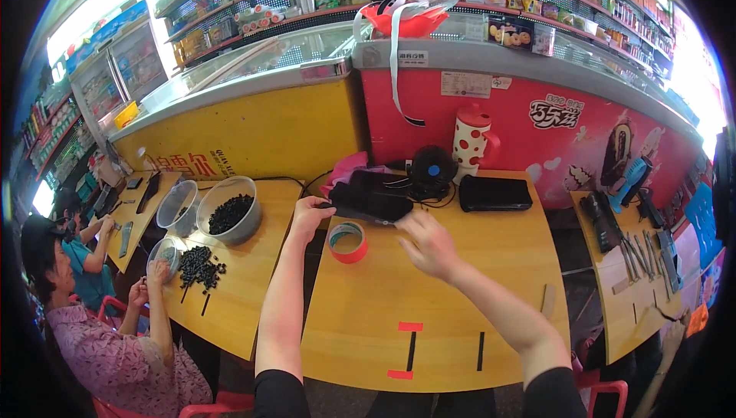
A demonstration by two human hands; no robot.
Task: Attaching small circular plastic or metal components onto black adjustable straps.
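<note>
Stretching crosswise near the far side of the wooden table [460, 288], the black pouch [369, 205] has its left end pinched by the left hand [307, 219], while the right hand [429, 245], loosely curled, reaches its right corner, grip unclear.

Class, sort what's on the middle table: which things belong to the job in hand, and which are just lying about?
Probably the job:
- black pouch, left hand gripping it, right hand at its edge
- red tape roll, matching the red tape pieces by the black strip

Probably lying about:
- spotted jug
- black case
- pink cloth
</note>
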